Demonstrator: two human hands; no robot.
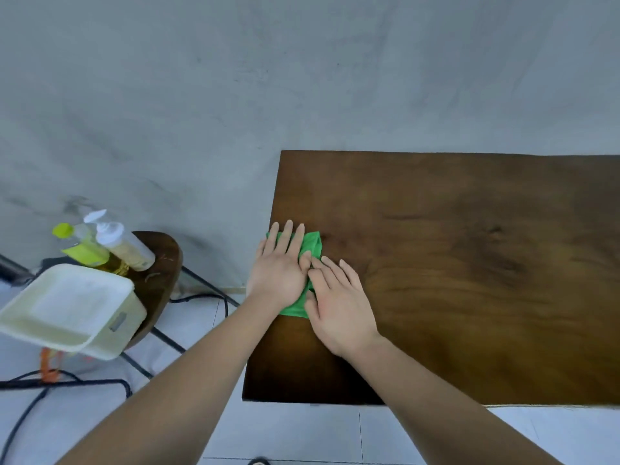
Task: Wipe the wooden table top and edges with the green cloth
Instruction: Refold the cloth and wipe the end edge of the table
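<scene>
Two bare forearms rise from bottom of frame toward centre. Right hand (339, 307) flat, fingers straight and close together, pressing crumpled green cloth (312, 244). Left hand (278, 270) flat beside it, fingers straight, slightly spread, also pressing cloth. Cloth lies at left edge of dark brown wooden table top (469, 280). Left of frame: round dark wooden stool (161, 273) carrying cream plastic bin (67, 307) and clear bottles (125, 248). Grey wall (302, 78) fills upper frame.
</scene>
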